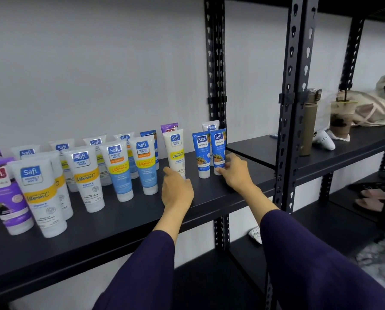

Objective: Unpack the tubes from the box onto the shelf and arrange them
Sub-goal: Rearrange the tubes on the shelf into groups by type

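Two rows of tubes (84,175) stand cap-down on my black shelf (209,198), running from the left edge to the right upright (218,86). On the next shelf to the right sit a bag (374,108), a bottle (308,124) and an iced drink (341,117). My right hand (234,171) grips the rightmost blue tube (218,148), fingers curled around its lower part. My left hand (177,189) is loosely curled, its index fingertip touching the base of the cream tube (175,151). A second blue tube (201,153) stands between them.
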The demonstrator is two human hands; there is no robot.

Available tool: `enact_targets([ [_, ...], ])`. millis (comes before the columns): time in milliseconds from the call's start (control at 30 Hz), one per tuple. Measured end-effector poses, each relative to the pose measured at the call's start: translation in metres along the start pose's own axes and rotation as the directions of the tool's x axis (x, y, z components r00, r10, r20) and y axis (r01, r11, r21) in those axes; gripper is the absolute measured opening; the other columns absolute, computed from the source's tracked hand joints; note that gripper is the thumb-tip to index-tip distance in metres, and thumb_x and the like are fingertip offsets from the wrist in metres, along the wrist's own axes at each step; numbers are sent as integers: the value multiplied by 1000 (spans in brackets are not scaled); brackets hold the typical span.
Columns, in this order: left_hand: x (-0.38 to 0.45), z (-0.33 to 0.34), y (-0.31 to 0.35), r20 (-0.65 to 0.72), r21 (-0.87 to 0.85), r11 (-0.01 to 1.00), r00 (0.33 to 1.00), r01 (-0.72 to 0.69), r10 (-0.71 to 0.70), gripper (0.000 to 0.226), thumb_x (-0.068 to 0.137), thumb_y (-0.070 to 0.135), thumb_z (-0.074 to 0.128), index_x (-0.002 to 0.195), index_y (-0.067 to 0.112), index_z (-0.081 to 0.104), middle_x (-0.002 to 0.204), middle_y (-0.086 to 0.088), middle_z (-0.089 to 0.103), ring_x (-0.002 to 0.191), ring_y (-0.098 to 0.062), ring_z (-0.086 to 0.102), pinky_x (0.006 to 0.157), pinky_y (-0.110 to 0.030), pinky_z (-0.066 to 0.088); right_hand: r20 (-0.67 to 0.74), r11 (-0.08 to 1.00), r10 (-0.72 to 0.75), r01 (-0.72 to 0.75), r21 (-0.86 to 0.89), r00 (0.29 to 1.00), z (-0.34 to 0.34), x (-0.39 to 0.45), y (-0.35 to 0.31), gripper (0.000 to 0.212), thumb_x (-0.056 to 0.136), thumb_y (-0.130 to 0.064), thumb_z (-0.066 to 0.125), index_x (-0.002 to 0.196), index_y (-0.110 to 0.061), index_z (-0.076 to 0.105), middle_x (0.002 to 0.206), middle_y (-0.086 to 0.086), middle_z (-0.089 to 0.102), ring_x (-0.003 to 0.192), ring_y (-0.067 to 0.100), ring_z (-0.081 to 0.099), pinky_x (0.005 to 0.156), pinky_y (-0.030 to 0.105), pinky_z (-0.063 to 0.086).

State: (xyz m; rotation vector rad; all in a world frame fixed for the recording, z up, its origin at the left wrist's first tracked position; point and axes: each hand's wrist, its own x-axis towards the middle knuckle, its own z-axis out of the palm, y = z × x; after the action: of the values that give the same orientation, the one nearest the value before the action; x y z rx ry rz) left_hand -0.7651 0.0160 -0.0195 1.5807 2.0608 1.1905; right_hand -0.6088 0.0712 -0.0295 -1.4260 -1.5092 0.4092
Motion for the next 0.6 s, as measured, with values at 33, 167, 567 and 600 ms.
enact_targets([
  [33,4,1,-1,-7,10,1000,1000,-2,2,61,90,20,63,137,7,25,136,-16,47,122,-32,50,92,-41,47,3,1000,0,0,-1,1000,0,0,0,40,86,-16,68,122,-9,51,119,11,62,107,21,61,84,29,47],
  [167,15,4,-4,-17,44,999,1000,-3,4,59,91,20,61,136,7,26,133,-17,50,120,-33,51,91,-42,48,2,1000,2,-2,0,1000,0,2,2,39,86,-15,68,120,-9,51,118,11,62,107,21,60,85,30,48],
  [567,-26,6,-6,-39,336,937,992,-101,120,53,94,35,52,134,4,36,132,-13,45,119,-28,47,95,-37,45,-163,988,-10,34,149,987,-13,-4,0,43,91,-21,62,129,-6,49,119,12,61,104,16,57,79,17,46],
  [600,-29,7,-5,-29,374,919,989,-126,147,50,95,36,48,133,5,39,131,-13,46,117,-27,48,95,-37,45,-191,986,-35,65,156,981,-17,-4,-1,39,92,-20,61,127,-6,51,117,11,62,101,13,56,74,10,43],
])
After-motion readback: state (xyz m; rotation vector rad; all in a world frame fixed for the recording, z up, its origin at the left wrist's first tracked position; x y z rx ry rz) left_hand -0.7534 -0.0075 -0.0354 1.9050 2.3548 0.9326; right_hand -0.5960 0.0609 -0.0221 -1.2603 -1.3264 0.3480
